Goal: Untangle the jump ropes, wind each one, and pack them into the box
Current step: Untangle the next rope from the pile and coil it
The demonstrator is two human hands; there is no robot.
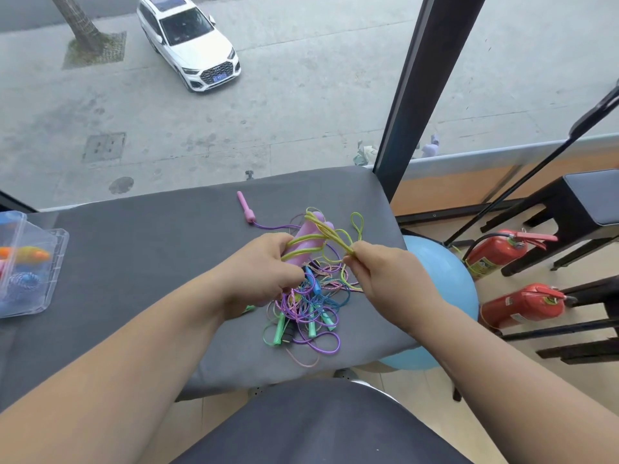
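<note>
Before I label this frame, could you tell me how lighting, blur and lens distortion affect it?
Head view: soft, even daylight, no glare on the grey table; wide-angle distortion tilts the window post and stretches the forearms; the left hand, right hand and yellow-green jump rope look sharp; the clear box at the frame edge looks softer.

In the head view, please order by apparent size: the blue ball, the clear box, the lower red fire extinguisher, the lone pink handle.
Blue ball and clear box: about alike, unranked; the table hides part of the ball, the frame edge cuts the box.
Then lower fire extinguisher.
Smallest: lone pink handle.
</note>
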